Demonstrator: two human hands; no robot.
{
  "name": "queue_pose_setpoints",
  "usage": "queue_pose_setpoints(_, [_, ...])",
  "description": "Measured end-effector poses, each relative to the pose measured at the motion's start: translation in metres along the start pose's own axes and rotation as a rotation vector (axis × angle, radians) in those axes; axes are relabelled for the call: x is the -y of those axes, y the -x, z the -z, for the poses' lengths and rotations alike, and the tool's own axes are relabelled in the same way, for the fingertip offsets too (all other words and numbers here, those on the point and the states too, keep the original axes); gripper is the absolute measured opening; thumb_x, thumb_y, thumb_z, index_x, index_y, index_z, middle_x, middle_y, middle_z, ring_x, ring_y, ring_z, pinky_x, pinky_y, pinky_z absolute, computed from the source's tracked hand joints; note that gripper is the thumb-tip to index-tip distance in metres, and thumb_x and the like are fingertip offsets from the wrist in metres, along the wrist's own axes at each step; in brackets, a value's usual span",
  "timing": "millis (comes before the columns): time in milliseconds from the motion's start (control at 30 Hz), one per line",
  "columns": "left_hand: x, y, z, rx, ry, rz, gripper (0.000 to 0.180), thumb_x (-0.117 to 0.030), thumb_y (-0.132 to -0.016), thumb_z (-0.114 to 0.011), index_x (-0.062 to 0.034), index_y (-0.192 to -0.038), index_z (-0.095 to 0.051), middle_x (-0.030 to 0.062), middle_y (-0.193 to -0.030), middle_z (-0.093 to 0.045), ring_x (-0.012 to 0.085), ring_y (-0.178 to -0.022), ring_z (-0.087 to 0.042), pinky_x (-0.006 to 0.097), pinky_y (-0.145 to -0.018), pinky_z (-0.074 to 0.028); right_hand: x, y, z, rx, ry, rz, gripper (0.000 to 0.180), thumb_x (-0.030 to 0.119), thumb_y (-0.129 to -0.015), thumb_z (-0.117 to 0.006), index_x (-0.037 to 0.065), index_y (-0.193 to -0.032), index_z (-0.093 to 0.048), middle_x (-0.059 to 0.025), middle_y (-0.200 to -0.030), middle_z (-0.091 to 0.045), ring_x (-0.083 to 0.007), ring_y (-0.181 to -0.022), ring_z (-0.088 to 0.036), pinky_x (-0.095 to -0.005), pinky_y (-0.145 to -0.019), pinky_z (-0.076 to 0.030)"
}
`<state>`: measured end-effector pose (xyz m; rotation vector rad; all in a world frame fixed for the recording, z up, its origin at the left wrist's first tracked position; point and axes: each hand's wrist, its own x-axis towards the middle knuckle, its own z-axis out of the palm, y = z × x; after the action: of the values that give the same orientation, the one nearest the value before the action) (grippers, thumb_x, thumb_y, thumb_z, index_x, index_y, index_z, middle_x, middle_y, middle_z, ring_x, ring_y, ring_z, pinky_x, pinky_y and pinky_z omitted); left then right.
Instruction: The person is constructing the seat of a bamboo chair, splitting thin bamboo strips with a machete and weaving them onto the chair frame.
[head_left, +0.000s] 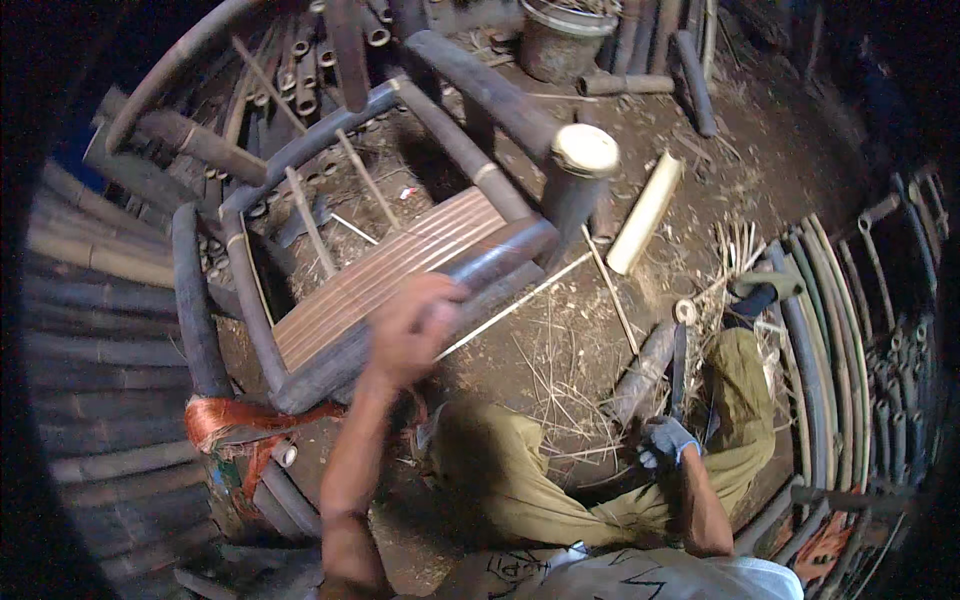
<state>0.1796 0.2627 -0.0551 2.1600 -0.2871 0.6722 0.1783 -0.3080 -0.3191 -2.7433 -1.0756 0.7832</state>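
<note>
A dark bamboo chair frame [460,150] stands at the left and centre. Light brown bamboo slats [390,275] lie side by side across its seat, along the thick dark front rail [330,375]. Over this rail is my bare left hand [412,330], smeared by motion. Its fingers look bent, but I cannot make out whether they grip anything. Low at the right, beside my bent leg, my gloved right hand [668,442] is closed round a knife [679,375]. The dark blade points away from me; the handle is hidden in the glove.
A split pale bamboo piece [645,215] lies beyond the chair. Bamboo shavings [560,370] litter the floor near a bamboo log [645,370]. Long poles [825,350] line the right side. A bucket [565,45] stands at the back. Orange cord [225,420] wraps a pole near the chair.
</note>
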Motion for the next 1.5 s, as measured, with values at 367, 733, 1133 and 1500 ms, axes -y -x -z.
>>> queue_pose_setpoints(367, [0.066,-0.052,-0.326,1.338,-0.334,0.224,0.049,-0.044,-0.096,-0.052,0.0012,-0.108,-0.069,0.0209,-0.107,-0.069,0.0318,-0.103,-0.066,0.042,-0.092,-0.051,0.009,-0.012,0.026,-0.139,-0.369,-1.22,0.048,0.021,-0.073,-0.075,-0.003,-0.109,-0.055,-0.0267,-0.113,-0.062,-0.037,-0.106,-0.063,-0.0433,-0.09,-0.054])
queue_pose_setpoints(733, [0.088,-0.011,-0.464,0.74,-0.43,1.008,0.039,-0.038,-0.091,-0.058,-0.0022,-0.101,-0.072,0.0205,-0.112,-0.069,0.0348,-0.1,-0.068,0.042,-0.083,-0.056,0.019,-0.022,0.018,-0.361,-0.369,-1.121,0.043,0.022,-0.07,-0.077,0.004,-0.104,-0.056,-0.0216,-0.103,-0.059,-0.0405,-0.092,-0.062,-0.0485,-0.08,-0.053])
queue_pose_setpoints(1133, [-0.014,-0.02,-0.317,-0.003,1.338,1.289,0.025,-0.018,-0.096,-0.055,-0.0018,-0.114,-0.058,0.0035,-0.081,-0.057,0.0119,-0.061,-0.05,0.024,-0.054,-0.046,0.064,0.01,0.167,-0.936,-0.69,-0.612,0.034,0.031,-0.089,-0.063,0.003,-0.108,-0.059,-0.0195,-0.093,-0.062,-0.0378,-0.088,-0.06,-0.0438,-0.081,-0.047])
queue_pose_setpoints(1500, [-0.216,0.011,-0.175,0.243,0.605,0.806,0.029,-0.018,-0.101,-0.053,-0.0014,-0.123,-0.062,0.0041,-0.086,-0.065,0.0095,-0.062,-0.059,0.025,-0.054,-0.054,0.121,0.062,0.3,-1.159,-0.283,-0.111,0.043,0.036,-0.087,-0.067,0.007,-0.117,-0.058,-0.02,-0.097,-0.064,-0.0385,-0.091,-0.063,-0.0462,-0.077,-0.05])
